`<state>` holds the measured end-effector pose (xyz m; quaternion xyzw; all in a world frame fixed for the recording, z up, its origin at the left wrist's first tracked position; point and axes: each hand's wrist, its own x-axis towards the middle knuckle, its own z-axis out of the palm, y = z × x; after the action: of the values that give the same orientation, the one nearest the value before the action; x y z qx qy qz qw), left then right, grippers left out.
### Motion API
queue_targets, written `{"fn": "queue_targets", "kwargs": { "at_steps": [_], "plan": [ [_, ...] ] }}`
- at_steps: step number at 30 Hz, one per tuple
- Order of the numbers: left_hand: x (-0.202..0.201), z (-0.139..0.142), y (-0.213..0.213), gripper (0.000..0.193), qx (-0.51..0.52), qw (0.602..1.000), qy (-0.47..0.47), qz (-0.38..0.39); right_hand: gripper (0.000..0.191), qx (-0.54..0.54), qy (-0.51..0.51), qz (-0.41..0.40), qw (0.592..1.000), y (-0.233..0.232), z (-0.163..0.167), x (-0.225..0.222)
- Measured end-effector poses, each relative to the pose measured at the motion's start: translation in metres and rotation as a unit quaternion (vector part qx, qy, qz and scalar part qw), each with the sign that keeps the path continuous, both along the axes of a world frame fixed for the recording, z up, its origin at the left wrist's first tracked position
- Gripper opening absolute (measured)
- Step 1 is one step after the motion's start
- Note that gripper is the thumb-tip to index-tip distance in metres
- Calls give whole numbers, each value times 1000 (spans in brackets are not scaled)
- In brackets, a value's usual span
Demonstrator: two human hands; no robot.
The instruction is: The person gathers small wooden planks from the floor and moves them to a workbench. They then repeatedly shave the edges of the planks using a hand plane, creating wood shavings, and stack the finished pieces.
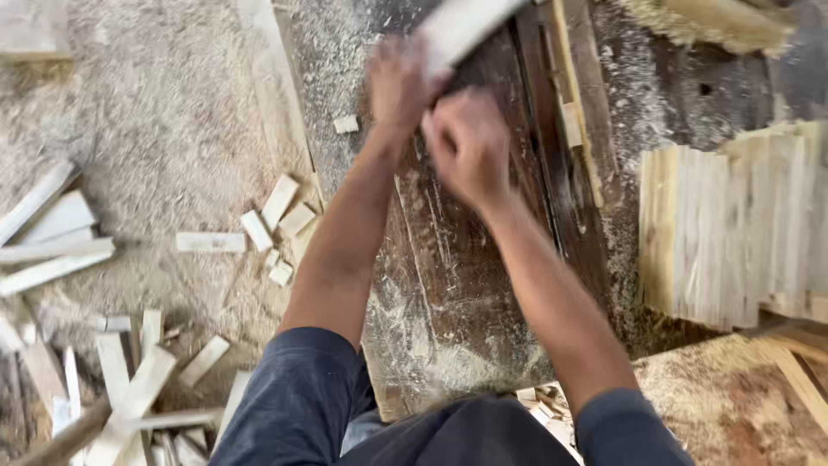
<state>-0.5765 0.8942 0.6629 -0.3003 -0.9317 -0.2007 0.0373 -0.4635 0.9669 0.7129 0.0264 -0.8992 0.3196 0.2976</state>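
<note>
- The left hand is closed around a pale wood strip and holds it tight.
- The right hand is just beside the left hand, a bit nearer the body. Its fingers are curled shut, but the picture is too blurry to tell what they grip.
- The strip sticks out past the left hand, away from the body. It lies on the dark, dusty saw table.
- To the right of both hands runs a long slot with a wooden rail.
- Further right sits a stack of cut strips.
- Left of the hands, small wood offcuts lie in the sawdust on the floor.
- To do this well, I think both hands should press the strip flat, move it straight and slow, and keep fingers away from the slot.
</note>
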Motion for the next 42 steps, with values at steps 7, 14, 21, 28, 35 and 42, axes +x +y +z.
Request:
{"fn": "queue_targets", "kwargs": {
  "at_steps": [7,14,21,28,35,42],
  "plan": [
    [-16,15,-156,68,142,922,-271,238,15,-193,-211,-79,955,-89,29,227],
    [191,41,-253,77,482,506,-704,131,39,-399,-439,-100,799,-113,28,305],
    [379,77,-222,85,520,329,-785,-69,56,-502,-216,91,833,-84,94,367],
    [484,112,-132,80,303,367,-878,-56,41,-632,-170,-146,742,-22,98,502],
    [535,163,-40,79,244,361,-879,-195,28,-703,39,-162,691,21,103,588],
    [562,170,-12,74,205,321,-884,-273,27,-612,74,-222,756,21,132,634]
  ]
}}
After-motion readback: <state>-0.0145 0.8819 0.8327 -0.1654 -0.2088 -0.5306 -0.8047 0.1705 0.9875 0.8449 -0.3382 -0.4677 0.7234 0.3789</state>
